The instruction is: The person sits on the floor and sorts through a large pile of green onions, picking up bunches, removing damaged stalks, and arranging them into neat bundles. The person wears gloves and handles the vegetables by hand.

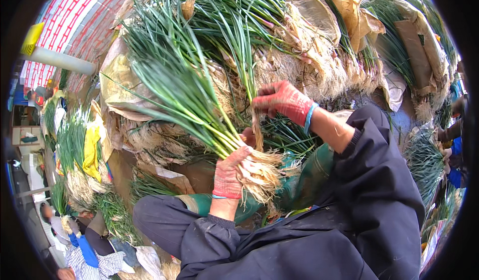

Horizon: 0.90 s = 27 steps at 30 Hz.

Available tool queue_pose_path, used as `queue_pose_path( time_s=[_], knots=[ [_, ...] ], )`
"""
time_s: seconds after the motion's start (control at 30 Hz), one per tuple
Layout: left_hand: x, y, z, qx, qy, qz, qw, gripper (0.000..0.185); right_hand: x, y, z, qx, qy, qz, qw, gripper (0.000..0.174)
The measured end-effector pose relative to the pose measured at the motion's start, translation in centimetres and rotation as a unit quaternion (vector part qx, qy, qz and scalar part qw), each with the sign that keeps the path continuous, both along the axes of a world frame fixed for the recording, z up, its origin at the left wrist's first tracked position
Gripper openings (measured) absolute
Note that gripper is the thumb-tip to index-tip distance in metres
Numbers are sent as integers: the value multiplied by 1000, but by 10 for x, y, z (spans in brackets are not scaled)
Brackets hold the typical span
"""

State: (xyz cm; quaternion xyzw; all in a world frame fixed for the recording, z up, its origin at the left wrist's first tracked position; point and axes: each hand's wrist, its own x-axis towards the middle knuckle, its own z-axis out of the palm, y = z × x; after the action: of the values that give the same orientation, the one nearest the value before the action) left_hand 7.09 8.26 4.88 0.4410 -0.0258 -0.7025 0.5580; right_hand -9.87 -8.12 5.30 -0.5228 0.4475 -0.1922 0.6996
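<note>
My left hand (229, 173), in a red glove, grips a thick bunch of green garlic shoots (176, 89) near its root end. The leaves fan out up and to the left, and the pale roots (260, 173) hang over my lap. My right hand (284, 102), also in a red glove, pinches a thinner cluster of shoots (245, 66) just above its roots. This cluster stands nearly upright beside the larger bunch, its brownish root end (257, 132) pointing down. A heap of rooted shoots (314, 61) lies directly beyond my hands.
Woven sacking (127, 81) lies under and around the heap. More wrapped shoots (396, 48) are at the right. At the left stand other bundles (73, 145) with a yellow cloth (91, 151). A person in blue sleeves (88, 252) is at lower left; another's blue sleeve (455, 160) shows at right.
</note>
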Motion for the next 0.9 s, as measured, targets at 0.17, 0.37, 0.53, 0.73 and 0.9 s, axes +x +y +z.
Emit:
queue_pose_path(
  time_s=[0.17,0.37,0.53,0.73,0.9],
  knots=[
    [-2,-1,-1,4,-101,-57,993,39,18,25,-2,60,-81,-26,995,23],
    [-2,4,-4,-49,-51,-45,996,44,15,22,-5,-332,86,-53,938,29],
    [-4,-2,17,-14,-48,-60,997,46,22,33,-11,-439,242,-57,864,12],
    [7,-16,7,56,-28,-136,989,40,32,31,-19,-346,311,-44,884,23],
    [8,-6,-18,-41,29,-94,994,38,34,41,-34,-394,316,-42,862,22]
  ],
)
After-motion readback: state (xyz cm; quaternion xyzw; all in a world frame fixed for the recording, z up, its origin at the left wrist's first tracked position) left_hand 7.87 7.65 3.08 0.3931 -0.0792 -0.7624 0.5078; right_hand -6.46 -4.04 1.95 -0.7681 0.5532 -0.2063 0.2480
